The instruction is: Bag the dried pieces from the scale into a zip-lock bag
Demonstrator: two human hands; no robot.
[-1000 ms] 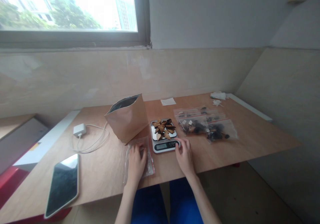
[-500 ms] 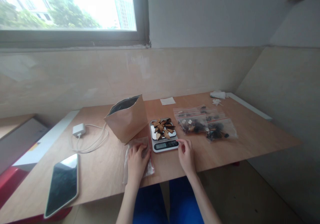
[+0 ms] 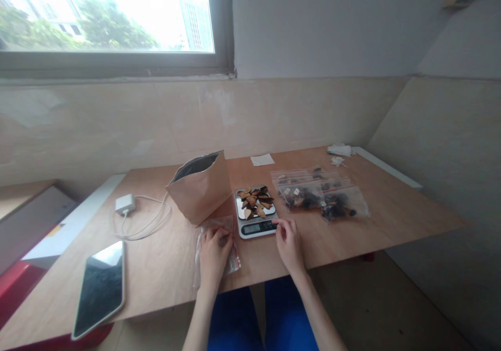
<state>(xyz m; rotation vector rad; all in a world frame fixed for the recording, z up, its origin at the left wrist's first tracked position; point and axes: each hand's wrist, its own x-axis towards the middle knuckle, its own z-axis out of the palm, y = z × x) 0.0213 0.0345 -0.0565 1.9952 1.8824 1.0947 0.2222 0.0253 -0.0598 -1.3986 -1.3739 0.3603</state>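
Note:
A white kitchen scale with a dark display panel stands on the table, and brown dried slices are heaped on its plate. My right hand is at the panel's right end, its index finger stretched out to the buttons and the other fingers loosely curled; it holds nothing. To the left of the scale, my left hand lies on a clear zip bag, fingers curled in and closed on it. Right behind that bag stands an open brown paper pouch with a silvery lining.
Several clear zip bags with dark dried pieces lie to the right. A tablet and a white charger with its cable are on the left. Farther back are a white paper and crumpled white scraps.
My right hand has shifted slightly left, its index finger now farther over the scale's buttons. My left hand stays on the zip bag. The view has tilted slightly.

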